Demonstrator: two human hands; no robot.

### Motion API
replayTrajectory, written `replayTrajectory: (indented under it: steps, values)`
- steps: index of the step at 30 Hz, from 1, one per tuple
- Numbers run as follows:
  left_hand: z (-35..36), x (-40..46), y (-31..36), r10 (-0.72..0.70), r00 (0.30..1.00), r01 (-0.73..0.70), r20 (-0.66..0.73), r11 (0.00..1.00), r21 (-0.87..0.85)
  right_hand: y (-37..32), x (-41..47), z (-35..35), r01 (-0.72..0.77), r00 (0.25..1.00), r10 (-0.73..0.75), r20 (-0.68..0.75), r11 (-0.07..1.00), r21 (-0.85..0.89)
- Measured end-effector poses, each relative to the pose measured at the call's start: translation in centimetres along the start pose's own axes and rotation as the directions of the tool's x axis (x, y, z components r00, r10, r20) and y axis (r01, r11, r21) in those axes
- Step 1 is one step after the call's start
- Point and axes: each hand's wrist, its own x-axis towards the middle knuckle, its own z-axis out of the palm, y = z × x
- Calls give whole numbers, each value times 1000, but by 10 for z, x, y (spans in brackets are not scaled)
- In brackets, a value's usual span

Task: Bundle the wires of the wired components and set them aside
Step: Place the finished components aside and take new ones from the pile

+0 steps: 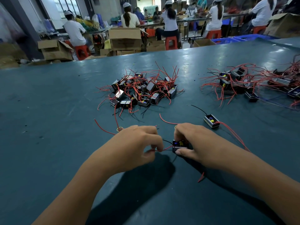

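My right hand (193, 142) grips a small black boxed component (178, 146) with yellow and blue parts inside, thumb along its near side. Its red wire (166, 149) runs left to my left hand (138, 143), which pinches it between thumb and fingers; a thin black wire (167, 141) arcs between the hands. Both hands hover just above the dark green table (48, 143). A single component (211, 121) with a black and a long red wire lies to the right of my right hand.
A pile of components with tangled red wires (142, 90) lies in the middle of the table; a second pile (253, 83) spreads at the right. Yellow rubber bands (119, 129) lie near my left hand. Beyond the far edge, seated people and cardboard boxes (125, 38).
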Motion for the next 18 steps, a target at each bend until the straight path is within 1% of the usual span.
replayTrajectory:
  steps: [3, 5, 8, 11, 14, 18]
  values:
    - [-2, -3, -9, -26, 994, 43, 103, 985, -170, 0, -1, -2, 25, 1000, -25, 1, 1000, -14]
    - [-3, -3, -12, -53, 990, 83, 132, 969, -231, -2, -1, -3, 76, 997, -76, -14, 997, -12]
    - [-2, -3, -13, -64, 990, 94, 124, 963, -253, -12, -2, -3, 147, 986, -140, -91, 986, 74]
    - [-3, -2, -11, -49, 990, 84, 129, 955, -285, -18, -2, 0, 190, 975, -177, -136, 978, 89]
    - [-6, -3, -12, -74, 992, 101, 100, 945, -310, -19, -2, 3, 186, 975, -170, -145, 977, 102]
    - [-8, -4, -14, -131, 991, 126, 3, 938, -323, -17, -2, 3, 156, 974, -133, -184, 980, 120]
